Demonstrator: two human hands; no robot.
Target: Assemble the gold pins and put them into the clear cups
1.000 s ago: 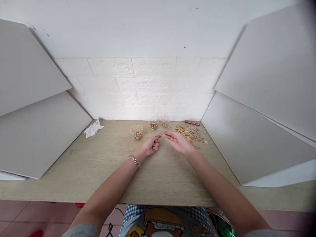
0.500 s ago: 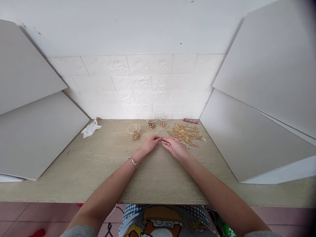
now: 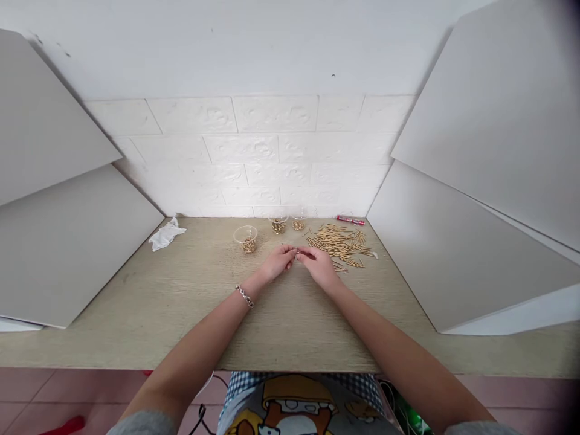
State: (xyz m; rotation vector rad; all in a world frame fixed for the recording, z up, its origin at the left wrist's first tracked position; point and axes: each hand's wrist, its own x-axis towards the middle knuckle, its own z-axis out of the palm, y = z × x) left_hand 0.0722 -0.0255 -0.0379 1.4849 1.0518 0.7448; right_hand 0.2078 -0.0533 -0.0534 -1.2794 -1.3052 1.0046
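My left hand (image 3: 280,261) and my right hand (image 3: 316,264) meet fingertip to fingertip over the middle of the table. Both are closed in a pinch, and whatever sits between the fingertips is too small to make out. A silvery bracelet (image 3: 244,296) circles my left wrist. Just beyond my right hand lies a spread of thin gold-coloured sticks (image 3: 338,241). To the left of my left hand stands a clear cup (image 3: 245,234) with small gold pieces inside. Two more clear cups, one in the middle (image 3: 278,225) and one to its right (image 3: 298,222), hold gold pieces near the wall.
A crumpled white tissue (image 3: 167,235) lies at the back left of the wooden table (image 3: 181,302). A red tube-like packet (image 3: 350,220) rests by the wall at the back right. Grey-white panels flank both sides (image 3: 67,254), and a white brick-patterned wall (image 3: 254,148) closes the back.
My right hand's fingers have curled from stretched out to a pinch against my left fingertips. My left hand has stayed nearly in place. The view has tilted slightly.
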